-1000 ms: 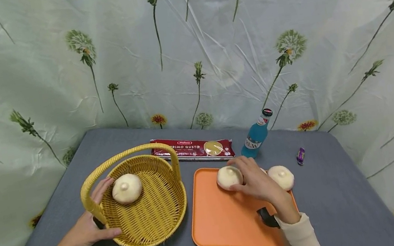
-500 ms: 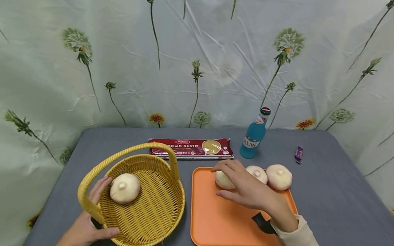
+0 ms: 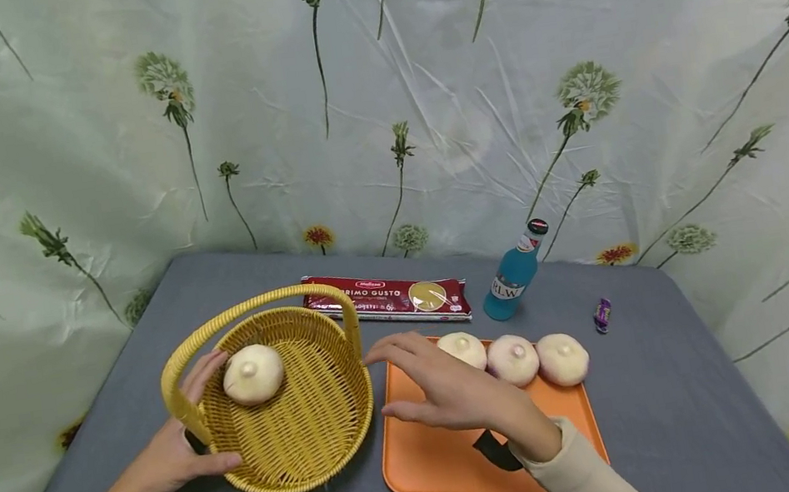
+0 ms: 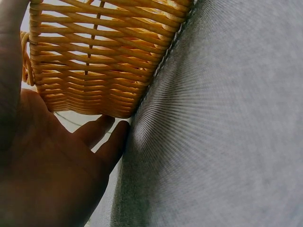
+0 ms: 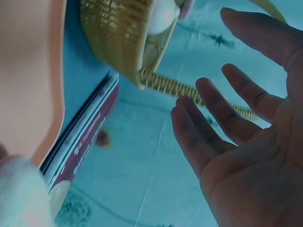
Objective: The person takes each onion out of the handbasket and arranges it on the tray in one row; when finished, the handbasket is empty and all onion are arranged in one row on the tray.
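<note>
My left hand (image 3: 180, 453) rests spread against the left side of a yellow wicker basket (image 3: 306, 426), thumb over the rim near the front. In the left wrist view its fingers lie straight under the woven wall (image 4: 94, 56). Inside the basket sits one round, white, turnip-like vegetable (image 3: 254, 375) with a small nub. My right hand (image 3: 452, 385) holds nothing and hovers over the left part of an orange tray (image 3: 433, 467), fingers spread toward the basket. Along the tray's back lie three similar vegetables (image 3: 513, 360) with purplish sides, the leftmost partly hidden by the right hand.
Behind the basket and tray lies a red spaghetti pack (image 3: 395, 300). A blue bottle (image 3: 515, 275) stands at its right end. Farther right is a small purple wrapped candy (image 3: 603, 316). A flowered curtain (image 3: 450, 104) hangs behind the grey table (image 3: 660, 410).
My right hand has left the leftmost vegetable on the tray, its fingers opening, and moved left toward the basket. The vegetables stay in place; my left hand remains at the basket.
</note>
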{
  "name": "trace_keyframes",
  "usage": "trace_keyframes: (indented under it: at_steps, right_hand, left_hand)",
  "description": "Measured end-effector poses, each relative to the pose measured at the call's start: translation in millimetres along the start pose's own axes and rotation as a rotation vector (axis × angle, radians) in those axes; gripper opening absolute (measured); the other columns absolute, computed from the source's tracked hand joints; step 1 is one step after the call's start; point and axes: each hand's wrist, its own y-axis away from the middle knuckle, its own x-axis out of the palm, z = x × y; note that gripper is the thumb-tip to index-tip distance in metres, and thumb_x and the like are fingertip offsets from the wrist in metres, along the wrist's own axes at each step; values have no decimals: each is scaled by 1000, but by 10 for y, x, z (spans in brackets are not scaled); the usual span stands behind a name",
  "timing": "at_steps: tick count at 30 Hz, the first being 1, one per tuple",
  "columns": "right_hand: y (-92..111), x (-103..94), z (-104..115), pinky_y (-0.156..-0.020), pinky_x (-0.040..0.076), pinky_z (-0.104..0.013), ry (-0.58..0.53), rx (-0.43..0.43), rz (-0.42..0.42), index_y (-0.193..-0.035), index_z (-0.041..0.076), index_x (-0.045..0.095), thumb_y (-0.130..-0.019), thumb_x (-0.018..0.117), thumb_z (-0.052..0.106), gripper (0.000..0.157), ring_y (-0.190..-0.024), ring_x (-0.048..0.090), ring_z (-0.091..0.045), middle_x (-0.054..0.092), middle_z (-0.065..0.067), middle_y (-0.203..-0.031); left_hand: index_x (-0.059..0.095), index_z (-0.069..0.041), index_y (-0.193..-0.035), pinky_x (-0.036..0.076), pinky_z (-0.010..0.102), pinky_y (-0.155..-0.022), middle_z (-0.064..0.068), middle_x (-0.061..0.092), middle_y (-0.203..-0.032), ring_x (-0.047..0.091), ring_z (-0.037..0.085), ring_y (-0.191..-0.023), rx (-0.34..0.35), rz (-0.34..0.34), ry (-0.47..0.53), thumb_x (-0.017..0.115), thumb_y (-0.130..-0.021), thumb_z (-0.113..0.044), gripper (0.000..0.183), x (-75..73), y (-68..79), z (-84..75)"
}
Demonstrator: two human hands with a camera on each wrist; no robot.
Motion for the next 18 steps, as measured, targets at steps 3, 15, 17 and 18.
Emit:
trace_keyframes:
  at_steps: [3,15,17,18]
  right_hand:
    - [-93,0,64,-110,41,-37,-33,-9,46,-142,15,50,-96,70,25,51,-136,42,-14,49,2,-144]
    - [-459,134,267,-112,37,-32,-17,-73,75,-147,16,47,-97,67,34,57,-138,43,-13,49,1,-148]
    - [-522,144,291,-112,37,-31,-13,-101,61,-146,15,47,-96,68,33,57,-136,44,-13,50,0,-147]
    - [-555,148,297,-112,38,-31,-14,-117,54,-145,14,48,-96,68,32,57,-136,45,-13,51,-1,-146]
  left_hand:
    - [11,-18,-162,-3,39,-118,8,1,-168,-5,-1,-149,10,-1,-17,84,-69,-7,119,-4,-16,-13]
    - [11,-18,-162,-4,47,-118,8,0,-168,-5,-1,-149,13,1,-13,84,-70,-8,117,-2,1,-21]
    - [11,-18,-162,-5,51,-117,8,0,-168,-5,-1,-149,10,0,-4,83,-71,-8,117,0,2,-26]
    - [11,-18,-162,-6,54,-116,8,0,-168,-6,-1,-149,9,-1,-1,83,-71,-9,117,2,5,-28]
